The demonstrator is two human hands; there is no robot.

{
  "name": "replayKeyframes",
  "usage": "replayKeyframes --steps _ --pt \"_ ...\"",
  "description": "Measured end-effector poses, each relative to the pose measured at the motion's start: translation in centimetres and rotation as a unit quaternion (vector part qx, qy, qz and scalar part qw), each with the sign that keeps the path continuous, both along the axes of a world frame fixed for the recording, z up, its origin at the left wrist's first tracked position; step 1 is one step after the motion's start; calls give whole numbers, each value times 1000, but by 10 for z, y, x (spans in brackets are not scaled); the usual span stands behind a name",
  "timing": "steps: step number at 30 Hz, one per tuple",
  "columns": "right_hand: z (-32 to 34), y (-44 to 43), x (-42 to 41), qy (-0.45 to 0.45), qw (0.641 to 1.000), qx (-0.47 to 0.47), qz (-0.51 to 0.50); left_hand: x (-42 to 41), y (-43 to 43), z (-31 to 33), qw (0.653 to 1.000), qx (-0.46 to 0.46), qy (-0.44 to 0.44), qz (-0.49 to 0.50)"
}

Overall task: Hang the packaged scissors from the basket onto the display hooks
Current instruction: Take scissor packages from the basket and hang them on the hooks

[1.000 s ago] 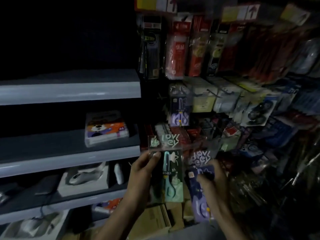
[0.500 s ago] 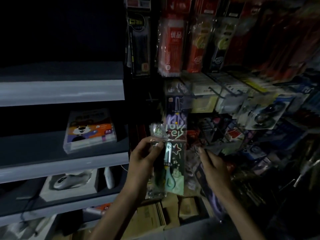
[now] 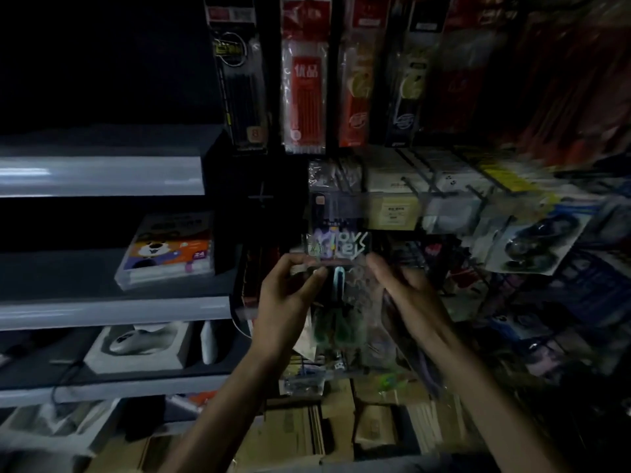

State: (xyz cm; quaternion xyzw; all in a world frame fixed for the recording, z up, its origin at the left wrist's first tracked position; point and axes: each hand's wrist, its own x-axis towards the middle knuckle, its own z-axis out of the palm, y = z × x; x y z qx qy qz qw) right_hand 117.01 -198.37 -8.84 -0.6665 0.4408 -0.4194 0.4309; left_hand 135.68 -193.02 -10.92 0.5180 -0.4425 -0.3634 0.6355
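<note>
backdrop: dim, crowded hooks (image 3: 415, 187) mid-frame.
hands: left hand (image 3: 286, 295) pinches scissors pack (image 3: 336, 247); right hand (image 3: 406, 295) grip unclear.
risk: in this dimness we may miss the hook.

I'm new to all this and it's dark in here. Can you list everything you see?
Scissors pack: one, teal, held up at centre.
Hung scissors pack: one, purple, hanging behind it.
Pen packs: several, red and black, hanging top.
Cartoon box: one, orange and purple, middle shelf.
Mouse: one, pale, lower shelf.
Shelves: several, grey, left.
Cardboard boxes: several, brown, floor.
Left hand: pinches the pack's top left.
Right hand: holds its top right.
</note>
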Motion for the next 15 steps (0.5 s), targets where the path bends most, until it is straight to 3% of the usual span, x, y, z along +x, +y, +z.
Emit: replayKeyframes --steps 4,15 --pt "2 -13 3 -20 996 -64 66 -10 -7 5 1000 -7 12 -2" --pt "-13 -43 1 -92 992 -58 56 -19 -16 11 998 29 47 13"
